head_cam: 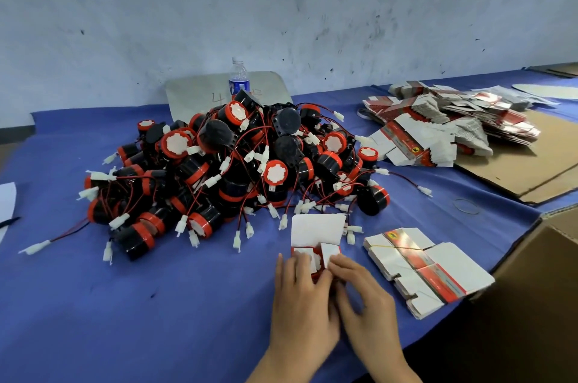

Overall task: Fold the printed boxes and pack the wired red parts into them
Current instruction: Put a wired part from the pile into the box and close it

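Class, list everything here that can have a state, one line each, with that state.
box: lid flap up, side flaps folding in, part inside.
left hand: fingers flat on box.
right hand: fingers curled on box flap.
red parts: loose heap, unpacked.
banded box blanks: flat, unfolded.
far blanks: flat, sprawled stack.
bottle: upright, capped.

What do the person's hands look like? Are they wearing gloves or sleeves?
The left hand and the right hand are both bare: no gloves, rings or watch show. No sleeves show either, right down to the picture's bottom edge.
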A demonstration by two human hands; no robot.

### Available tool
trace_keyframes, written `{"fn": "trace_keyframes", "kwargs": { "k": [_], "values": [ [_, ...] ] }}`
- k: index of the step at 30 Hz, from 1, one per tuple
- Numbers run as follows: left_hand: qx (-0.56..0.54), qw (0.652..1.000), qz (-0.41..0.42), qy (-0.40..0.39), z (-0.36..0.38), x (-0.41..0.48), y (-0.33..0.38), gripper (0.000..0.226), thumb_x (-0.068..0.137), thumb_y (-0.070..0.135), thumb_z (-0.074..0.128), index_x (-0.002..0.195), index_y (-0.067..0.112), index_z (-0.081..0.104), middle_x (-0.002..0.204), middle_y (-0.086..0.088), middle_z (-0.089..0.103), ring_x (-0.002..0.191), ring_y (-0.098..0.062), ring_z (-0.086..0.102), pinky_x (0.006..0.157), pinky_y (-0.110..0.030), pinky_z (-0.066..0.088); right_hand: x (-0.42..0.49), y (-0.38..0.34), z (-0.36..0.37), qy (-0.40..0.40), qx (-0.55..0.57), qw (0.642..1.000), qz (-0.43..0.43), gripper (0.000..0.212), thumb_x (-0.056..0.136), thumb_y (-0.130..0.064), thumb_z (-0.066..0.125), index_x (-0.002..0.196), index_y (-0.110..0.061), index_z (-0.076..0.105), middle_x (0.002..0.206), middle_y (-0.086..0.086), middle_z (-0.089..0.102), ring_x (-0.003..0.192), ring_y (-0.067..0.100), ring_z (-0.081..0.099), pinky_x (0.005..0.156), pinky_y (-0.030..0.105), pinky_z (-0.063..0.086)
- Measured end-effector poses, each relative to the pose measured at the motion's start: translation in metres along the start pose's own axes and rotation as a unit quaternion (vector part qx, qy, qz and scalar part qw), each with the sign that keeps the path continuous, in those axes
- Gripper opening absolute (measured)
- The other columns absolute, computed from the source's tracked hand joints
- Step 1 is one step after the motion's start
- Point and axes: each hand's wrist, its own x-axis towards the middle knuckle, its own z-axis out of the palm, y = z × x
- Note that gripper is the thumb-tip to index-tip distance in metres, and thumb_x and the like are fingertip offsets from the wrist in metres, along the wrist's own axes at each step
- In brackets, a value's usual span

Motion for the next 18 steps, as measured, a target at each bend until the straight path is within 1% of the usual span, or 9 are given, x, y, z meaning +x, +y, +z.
{"fn": "trace_keyframes", "kwargs": {
  "k": [4,6,8,10,12,13,14,16,18],
  "values": [
    [-0.054,0.997,-0.015,0.044,0.010,-0.014,-0.002,0.049,0.059,0.016,0.080,0.105,0.005,0.066,0.114,-0.016,0.066,0.110,-0.038,0.063,0.078,-0.046,0.058,-0.006,0.007,0.005,0.000,-0.052,0.997,-0.054,0.042,0.065,0.024,0.070,0.094,-0.006,0.074,0.111,-0.006,0.066,0.113,0.004,0.056,0.097,0.009,0.040],
    [-0.097,0.994,-0.031,0.027,0.008,-0.013,-0.002,0.073,0.051,0.010,0.087,0.118,0.007,0.059,0.118,-0.014,0.065,0.112,-0.036,0.062,0.070,-0.039,0.060,-0.003,0.007,0.002,-0.013,-0.044,0.998,-0.048,0.044,0.065,0.024,0.067,0.093,-0.009,0.075,0.110,-0.011,0.066,0.112,0.003,0.057,0.096,0.010,0.042],
    [-0.081,0.997,-0.010,-0.001,0.006,-0.013,-0.002,0.087,0.041,0.008,0.089,0.124,0.020,0.065,0.118,-0.012,0.066,0.112,-0.035,0.063,0.068,-0.035,0.060,0.006,0.003,-0.006,-0.018,0.002,1.000,0.009,0.046,0.071,0.021,0.059,0.087,-0.019,0.075,0.100,-0.019,0.070,0.102,0.000,0.063,0.087,0.011,0.047],
    [-0.068,0.997,-0.002,-0.030,0.005,-0.013,-0.003,0.086,0.034,0.010,0.088,0.117,0.026,0.071,0.117,-0.011,0.067,0.111,-0.033,0.064,0.064,-0.029,0.059,0.022,-0.002,-0.012,0.012,0.075,0.993,0.087,0.040,0.082,0.013,0.056,0.081,-0.025,0.068,0.082,-0.016,0.070,0.083,0.003,0.067,0.075,0.017,0.051],
    [-0.077,0.996,-0.005,-0.046,0.007,-0.014,-0.005,0.082,0.033,0.014,0.088,0.112,0.029,0.073,0.120,-0.010,0.066,0.113,-0.031,0.063,0.057,-0.023,0.057,0.046,-0.011,-0.017,0.061,0.146,0.978,0.133,0.020,0.091,-0.005,0.058,0.086,-0.023,0.063,0.083,-0.011,0.069,0.079,0.007,0.066,0.072,0.022,0.050],
    [-0.088,0.995,-0.005,-0.049,0.008,-0.013,-0.006,0.077,0.038,0.017,0.088,0.112,0.030,0.072,0.125,-0.009,0.063,0.117,-0.029,0.061,0.058,-0.022,0.056,0.059,-0.015,-0.020,0.050,0.176,0.973,0.144,0.010,0.093,-0.017,0.058,0.091,-0.024,0.065,0.087,-0.013,0.069,0.084,0.006,0.066,0.074,0.019,0.049],
    [-0.114,0.992,-0.003,-0.053,0.008,-0.011,-0.008,0.071,0.048,0.020,0.087,0.116,0.032,0.070,0.133,-0.008,0.057,0.124,-0.027,0.056,0.064,-0.023,0.056,0.073,-0.018,-0.021,0.006,0.204,0.966,0.159,0.013,0.092,-0.031,0.056,0.095,-0.027,0.068,0.092,-0.016,0.071,0.090,0.002,0.065,0.077,0.014,0.047],
    [-0.168,0.985,0.001,-0.048,0.012,-0.006,-0.013,0.053,0.078,0.029,0.072,0.128,0.036,0.058,0.151,-0.002,0.033,0.143,-0.019,0.030,0.089,-0.027,0.051,0.094,-0.023,-0.021,-0.120,0.231,0.943,0.208,0.037,0.088,-0.051,0.046,0.099,-0.028,0.073,0.098,-0.012,0.073,0.095,0.003,0.065,0.079,0.011,0.047],
    [-0.216,0.975,0.006,-0.049,0.016,0.002,-0.022,0.039,0.093,0.038,0.056,0.132,0.036,0.053,0.155,0.005,0.021,0.147,-0.012,0.015,0.103,-0.025,0.038,0.103,-0.022,-0.015,-0.193,0.179,0.941,0.212,0.050,0.093,-0.050,0.042,0.101,-0.012,0.074,0.095,0.010,0.073,0.094,0.025,0.065,0.072,0.018,0.048]
  ]
}}
